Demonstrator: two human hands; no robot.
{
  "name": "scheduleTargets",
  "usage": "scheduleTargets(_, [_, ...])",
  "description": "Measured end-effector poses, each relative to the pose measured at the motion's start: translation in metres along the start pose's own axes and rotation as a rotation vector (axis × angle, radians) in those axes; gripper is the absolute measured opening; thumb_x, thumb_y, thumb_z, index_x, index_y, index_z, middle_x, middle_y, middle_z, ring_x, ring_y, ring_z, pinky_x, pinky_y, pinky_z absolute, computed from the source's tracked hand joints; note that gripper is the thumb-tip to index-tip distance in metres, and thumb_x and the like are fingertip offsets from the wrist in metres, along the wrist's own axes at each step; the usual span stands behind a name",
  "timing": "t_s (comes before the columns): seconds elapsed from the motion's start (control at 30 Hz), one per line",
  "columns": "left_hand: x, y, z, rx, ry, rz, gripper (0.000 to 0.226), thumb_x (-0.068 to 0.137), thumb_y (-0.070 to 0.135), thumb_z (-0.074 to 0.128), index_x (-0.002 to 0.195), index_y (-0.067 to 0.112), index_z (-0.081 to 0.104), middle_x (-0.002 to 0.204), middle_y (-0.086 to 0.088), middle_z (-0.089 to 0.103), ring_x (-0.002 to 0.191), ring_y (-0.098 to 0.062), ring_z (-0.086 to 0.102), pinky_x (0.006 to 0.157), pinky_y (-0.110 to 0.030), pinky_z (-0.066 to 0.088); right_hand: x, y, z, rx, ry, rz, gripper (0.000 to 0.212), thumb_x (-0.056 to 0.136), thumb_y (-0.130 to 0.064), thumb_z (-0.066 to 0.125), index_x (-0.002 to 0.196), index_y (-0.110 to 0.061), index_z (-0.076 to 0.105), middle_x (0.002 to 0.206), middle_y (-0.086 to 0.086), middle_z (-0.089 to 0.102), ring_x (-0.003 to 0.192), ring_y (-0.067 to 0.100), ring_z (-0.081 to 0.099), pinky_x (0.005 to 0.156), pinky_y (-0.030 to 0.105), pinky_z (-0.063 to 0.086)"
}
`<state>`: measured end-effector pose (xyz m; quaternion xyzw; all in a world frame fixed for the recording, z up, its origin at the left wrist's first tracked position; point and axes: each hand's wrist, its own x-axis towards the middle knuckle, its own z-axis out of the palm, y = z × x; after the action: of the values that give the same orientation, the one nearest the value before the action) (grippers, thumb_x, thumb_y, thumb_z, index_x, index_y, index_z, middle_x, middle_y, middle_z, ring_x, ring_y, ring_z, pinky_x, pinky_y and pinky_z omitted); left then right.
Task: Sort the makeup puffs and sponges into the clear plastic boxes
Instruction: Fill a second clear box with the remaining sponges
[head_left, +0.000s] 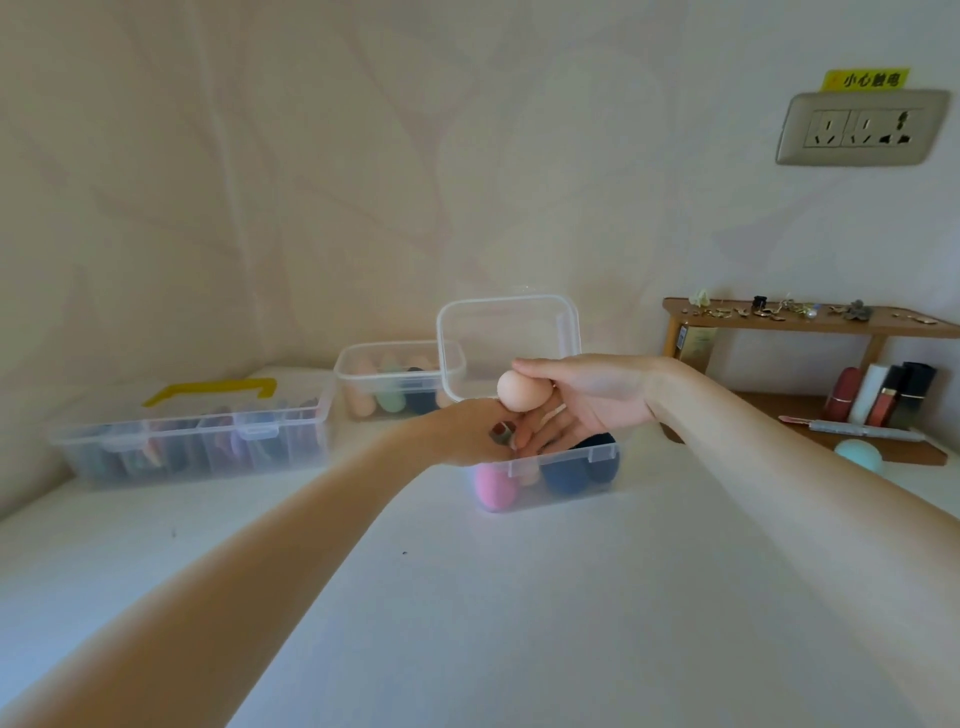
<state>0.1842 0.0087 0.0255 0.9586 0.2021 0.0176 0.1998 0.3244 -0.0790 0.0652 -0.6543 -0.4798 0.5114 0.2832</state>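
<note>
Right hand (587, 400) is gripping a peach sponge (519, 389) in curled fingers, just above the open clear box (566, 467) holding pink and navy sponges. Left hand (462, 431) is reaching into that box, fingers hidden, grip unclear. Second box (395, 379) is sitting behind it.

Left hand (470, 434) fingertips are buried behind the right hand (582, 400); the divided box (197, 436) contents are just blurry colours; shelf (810, 322) trinkets are too tiny.
</note>
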Motion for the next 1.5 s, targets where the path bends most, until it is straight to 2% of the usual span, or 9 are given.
scheduleTargets(0.17, [0.002, -0.003, -0.001, 0.026, -0.002, -0.016, 0.013, 0.090, 0.016, 0.048, 0.078, 0.012, 0.047, 0.081, -0.005, 0.045, 0.077, -0.019, 0.039, 0.071, -0.024, 0.035, 0.004, 0.001, -0.007, -0.004, 0.002, -0.082, 0.013, 0.093, -0.020, 0.055, 0.103, -0.012, 0.058, 0.114, 0.023, 0.064, 0.104, 0.029, 0.062, 0.105, 0.039, 0.041])
scheduleTargets(0.3, [0.003, -0.003, -0.003, 0.079, -0.016, -0.042, 0.020, 0.088, 0.015, 0.050, 0.104, 0.016, 0.061, 0.107, -0.006, 0.062, 0.100, -0.027, 0.058, 0.090, -0.035, 0.049, 0.010, 0.009, -0.010, -0.237, 0.013, -0.007, 0.029, 0.081, 0.008, 0.063, 0.103, -0.011, 0.062, 0.103, 0.004, 0.066, 0.098, 0.015, 0.063, 0.088, 0.019, 0.051])
scheduleTargets(0.4, [0.004, -0.001, -0.003, 0.103, -0.008, -0.064, 0.029, 0.087, 0.010, 0.046, 0.110, 0.017, 0.062, 0.115, -0.007, 0.062, 0.106, -0.027, 0.058, 0.092, -0.035, 0.047, 0.017, 0.008, -0.003, -0.469, 0.025, 0.045, 0.024, 0.074, -0.001, 0.074, 0.088, -0.019, 0.069, 0.093, -0.004, 0.068, 0.099, 0.018, 0.063, 0.088, 0.023, 0.049])
scheduleTargets(0.53, [0.003, 0.001, -0.001, 0.109, -0.003, -0.071, 0.033, 0.089, 0.008, 0.042, 0.113, 0.015, 0.063, 0.117, -0.007, 0.061, 0.096, -0.019, 0.053, 0.070, -0.016, 0.041, 0.024, -0.002, 0.010, -0.739, 0.099, 0.115, 0.014, 0.074, -0.024, 0.077, 0.084, -0.029, 0.070, 0.090, -0.012, 0.062, 0.098, 0.017, 0.056, 0.087, 0.023, 0.045])
scheduleTargets(0.67, [0.000, 0.004, -0.003, 0.114, -0.019, -0.078, 0.031, 0.091, 0.013, 0.046, 0.116, 0.013, 0.064, 0.121, -0.007, 0.060, 0.110, -0.024, 0.055, 0.090, -0.027, 0.044, 0.031, -0.005, 0.021, -0.976, 0.171, 0.199, 0.038, 0.075, -0.047, 0.072, 0.106, -0.025, 0.070, 0.103, -0.007, 0.057, 0.103, 0.019, 0.053, 0.097, 0.030, 0.044])
scheduleTargets(0.73, [0.002, 0.004, -0.002, 0.137, -0.037, -0.076, 0.030, 0.090, 0.014, 0.046, 0.112, 0.013, 0.066, 0.121, -0.008, 0.061, 0.110, -0.025, 0.055, 0.094, -0.031, 0.044, 0.035, -0.003, 0.025, -1.041, 0.197, 0.214, 0.033, 0.078, -0.046, 0.068, 0.095, -0.018, 0.068, 0.092, -0.004, 0.055, 0.098, 0.022, 0.054, 0.093, 0.031, 0.046])
scheduleTargets(0.93, [0.007, 0.004, 0.000, 0.196, -0.058, -0.104, 0.030, 0.090, 0.015, 0.044, 0.110, 0.013, 0.066, 0.120, -0.006, 0.060, 0.101, -0.022, 0.053, 0.087, -0.029, 0.043, 0.041, 0.007, 0.032, -1.042, 0.342, 0.174, 0.037, 0.084, -0.028, 0.065, 0.058, -0.016, 0.041, 0.061, -0.003, 0.040, 0.054, 0.012, 0.039, 0.049, 0.022, 0.031])
scheduleTargets(1.17, [0.001, 0.010, -0.003, 0.164, -0.068, -0.123, 0.037, 0.089, 0.009, 0.041, 0.118, 0.021, 0.061, 0.125, -0.003, 0.057, 0.113, -0.024, 0.053, 0.097, -0.032, 0.044, 0.023, -0.001, 0.022, -0.847, 0.251, 0.200, 0.024, 0.069, -0.032, 0.079, 0.080, -0.014, 0.066, 0.089, 0.002, 0.064, 0.091, 0.024, 0.060, 0.077, 0.030, 0.047])
scheduleTargets(1.5, [0.002, 0.009, -0.002, 0.115, -0.004, -0.120, 0.038, 0.084, 0.005, 0.044, 0.116, 0.014, 0.063, 0.107, -0.007, 0.065, 0.088, -0.016, 0.050, 0.079, -0.023, 0.039, 0.030, 0.009, 0.022, -0.793, 0.338, 0.096, 0.025, 0.079, -0.034, 0.069, 0.090, -0.011, 0.065, 0.088, 0.002, 0.053, 0.083, 0.020, 0.048, 0.077, 0.029, 0.041])
